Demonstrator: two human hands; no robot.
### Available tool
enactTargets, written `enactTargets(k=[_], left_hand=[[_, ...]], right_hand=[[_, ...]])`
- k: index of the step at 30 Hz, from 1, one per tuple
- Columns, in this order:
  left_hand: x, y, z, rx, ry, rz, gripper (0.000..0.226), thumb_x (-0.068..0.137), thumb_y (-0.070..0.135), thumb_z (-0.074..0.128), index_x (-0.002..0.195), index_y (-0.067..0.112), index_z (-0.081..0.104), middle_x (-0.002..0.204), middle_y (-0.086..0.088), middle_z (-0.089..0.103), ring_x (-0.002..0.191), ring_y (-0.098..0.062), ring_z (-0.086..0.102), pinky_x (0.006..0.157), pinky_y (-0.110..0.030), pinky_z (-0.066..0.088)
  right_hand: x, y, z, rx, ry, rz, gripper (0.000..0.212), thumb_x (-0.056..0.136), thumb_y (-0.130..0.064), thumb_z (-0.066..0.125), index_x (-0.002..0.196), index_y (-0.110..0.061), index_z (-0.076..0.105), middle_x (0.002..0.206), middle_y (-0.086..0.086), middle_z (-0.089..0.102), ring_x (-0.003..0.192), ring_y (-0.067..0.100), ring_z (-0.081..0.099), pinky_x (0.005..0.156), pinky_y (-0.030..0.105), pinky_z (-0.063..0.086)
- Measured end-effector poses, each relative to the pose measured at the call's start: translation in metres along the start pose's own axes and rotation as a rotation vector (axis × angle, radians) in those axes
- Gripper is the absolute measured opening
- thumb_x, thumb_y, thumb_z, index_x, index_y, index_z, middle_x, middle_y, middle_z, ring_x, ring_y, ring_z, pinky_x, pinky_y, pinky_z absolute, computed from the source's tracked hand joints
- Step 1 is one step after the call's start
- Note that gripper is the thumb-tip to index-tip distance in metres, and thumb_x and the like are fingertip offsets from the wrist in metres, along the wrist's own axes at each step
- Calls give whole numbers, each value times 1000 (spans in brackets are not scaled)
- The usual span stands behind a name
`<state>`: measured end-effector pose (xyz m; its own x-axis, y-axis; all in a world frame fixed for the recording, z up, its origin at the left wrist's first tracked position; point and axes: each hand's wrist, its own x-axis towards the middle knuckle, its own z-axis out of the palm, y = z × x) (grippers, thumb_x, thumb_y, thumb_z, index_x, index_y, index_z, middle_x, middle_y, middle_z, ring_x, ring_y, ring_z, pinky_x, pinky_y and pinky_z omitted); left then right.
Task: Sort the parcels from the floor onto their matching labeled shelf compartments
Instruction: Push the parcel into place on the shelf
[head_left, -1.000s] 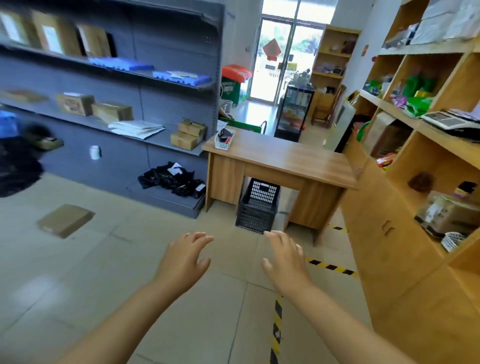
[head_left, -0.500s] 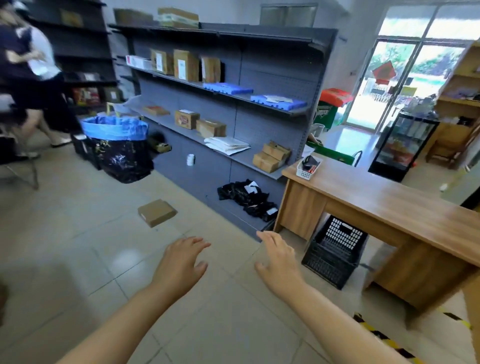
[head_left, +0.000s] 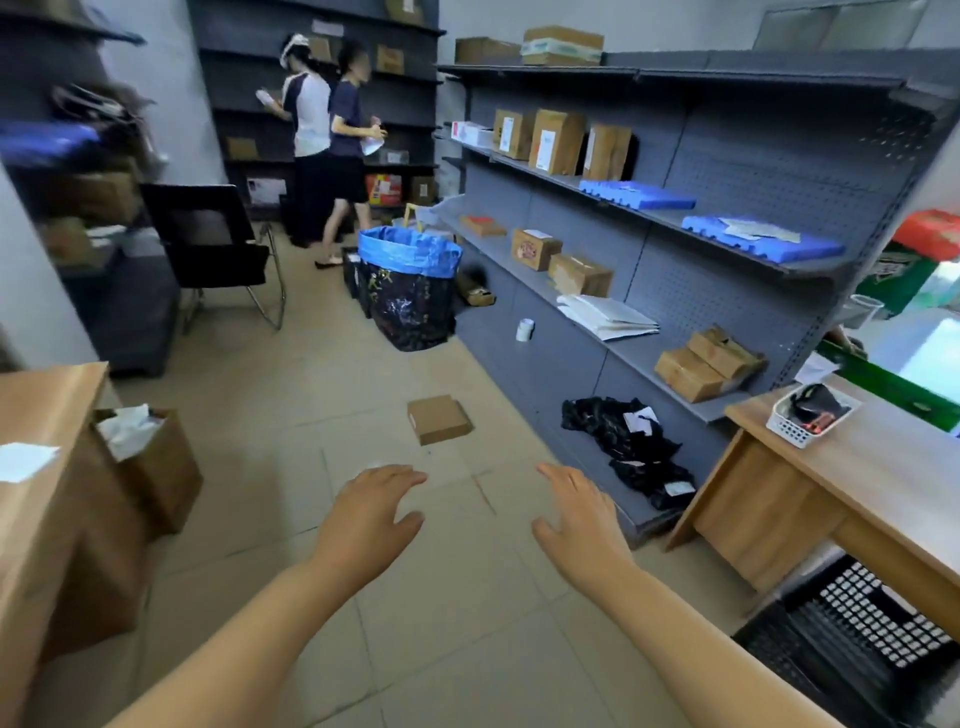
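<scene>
On the floor just ahead sits one flat cardboard parcel, with the left hand and right hand hovering empty, fingers spread wide, beside the grey shelf.

I see one parcel on the tiled floor: a flat brown cardboard box, closed, lying on its broad face and turned at a slant to the tile lines. It sits alone, near the foot of the grey shelf unit, whose shelves already carry cardboard boxes, blue padded mailers and black bags.
</scene>
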<state>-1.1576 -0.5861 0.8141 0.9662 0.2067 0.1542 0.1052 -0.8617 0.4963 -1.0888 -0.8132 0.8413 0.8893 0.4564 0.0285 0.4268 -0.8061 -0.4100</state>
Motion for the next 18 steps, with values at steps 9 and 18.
enactTargets(k=[9,18], left_hand=[[81,-78,-24,12,92,-87,42,87,25,56,129,24,51,140,5,47,132,-16,37,105,-29,26],[214,-181,-67,22,87,-67,40,87,24,55,127,23,53,134,6,52,127,-16,42,102,-28,31]], right_hand=[[107,-45,21,-21,-49,-145,59,93,-24,44,147,-23,19,150,-6,27,135,17,27,111,29,20],[274,-92,59,-41,-36,-126,59,91,-24,47,145,-21,25,148,-4,33,137,15,28,112,32,18]])
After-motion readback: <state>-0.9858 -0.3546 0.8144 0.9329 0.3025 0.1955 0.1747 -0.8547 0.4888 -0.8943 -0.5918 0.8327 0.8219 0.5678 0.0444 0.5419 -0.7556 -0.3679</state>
